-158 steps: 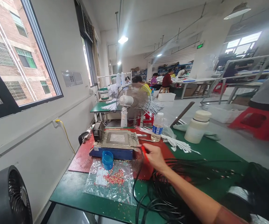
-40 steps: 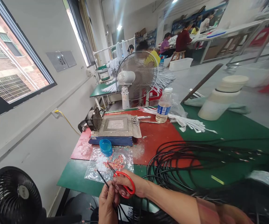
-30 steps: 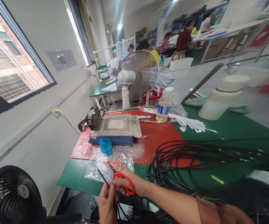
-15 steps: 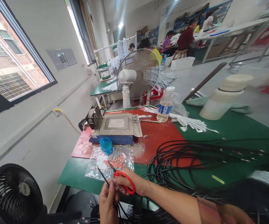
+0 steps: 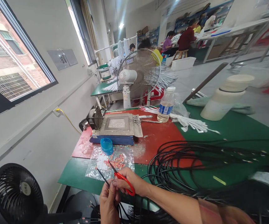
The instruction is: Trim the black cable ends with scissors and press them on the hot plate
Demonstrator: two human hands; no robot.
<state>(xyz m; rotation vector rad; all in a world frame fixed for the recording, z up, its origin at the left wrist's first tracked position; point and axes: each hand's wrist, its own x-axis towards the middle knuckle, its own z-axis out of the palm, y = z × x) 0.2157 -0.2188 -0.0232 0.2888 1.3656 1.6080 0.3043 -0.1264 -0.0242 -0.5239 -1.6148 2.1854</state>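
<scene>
- Since five seconds ago my right hand has come back from the far side of the red mat to the near table edge, my left hand has joined it, and over the last half second I see the scissors' loop handle flatten a little while both hands stay put.
- I count one green table under everything, with one red mat on its left half.
- One large tangle of black cables spreads over the mat and the green top, just right of my right wrist.
- I count three fans: one white standing fan behind the table, one black fan low at my left, and one small fan beside the single metal-topped heating plate.
- One white jar, one water bottle and one bundle of white ties stand along the far side.
- One clear plastic bag with red scraps lies just beyond my hands, one blue cap at its top edge.
- One pair of red-handled scissors sits in my right hand, fingers curled closed through the handle, blades pointing up-left over the bag.
- My left hand pinches one thin black wire between thumb and fingertips, its end rising just left of the blades; I cannot tell whether they touch.
</scene>
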